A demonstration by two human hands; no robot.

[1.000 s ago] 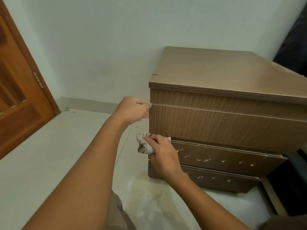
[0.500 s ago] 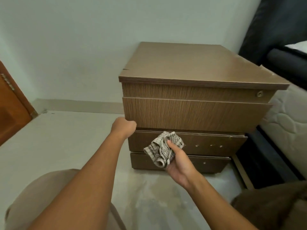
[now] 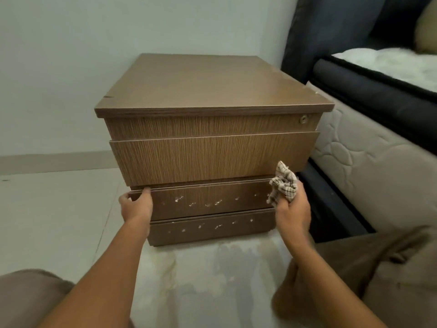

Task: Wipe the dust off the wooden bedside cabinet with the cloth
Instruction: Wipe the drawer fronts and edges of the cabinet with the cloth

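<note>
The wooden bedside cabinet (image 3: 208, 91) stands on the floor against the wall, brown with several drawer fronts. The upper large drawer front (image 3: 212, 159) juts out over the lower ones. My left hand (image 3: 137, 205) grips the left end of the third drawer front (image 3: 212, 200), fingers hooked over its top edge. My right hand (image 3: 292, 209) holds a crumpled checked cloth (image 3: 283, 184) at the right end of that same drawer front. White specks dot the two lower fronts.
A bed with a quilted mattress (image 3: 369, 162) and dark frame (image 3: 378, 95) stands close on the cabinet's right. Pale tiled floor (image 3: 59, 209) spreads to the left and front, stained in front of the cabinet. My knees (image 3: 378, 268) are at the bottom corners.
The view swung right, so the door left the frame and the bed appeared. My right hand carried the cloth from the drawer's left part to its right end. My left hand dropped onto the third drawer's left end.
</note>
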